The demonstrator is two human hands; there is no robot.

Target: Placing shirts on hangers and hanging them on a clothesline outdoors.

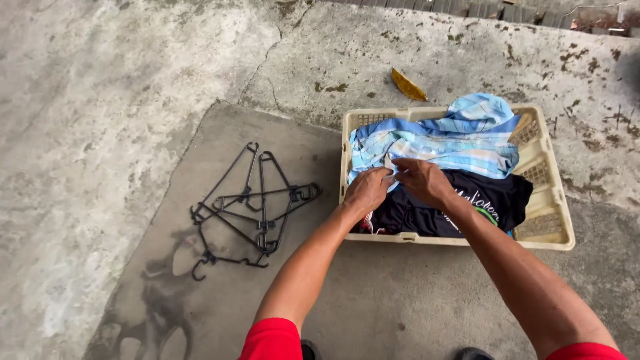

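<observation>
both hands, the left hand (368, 189) and right hand (421, 180), are pinching together on the blue striped shirt (440, 140). it is lying in the cream laundry basket (555, 220) over a dark shirt (467, 207). black hangers (250, 207) are lying well apart on the concrete floor (100, 100).

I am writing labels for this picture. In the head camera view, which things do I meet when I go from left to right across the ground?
Black hangers → left hand → right hand, both on the blue striped cloth → dark shirt → right wall of the cream laundry basket.
</observation>
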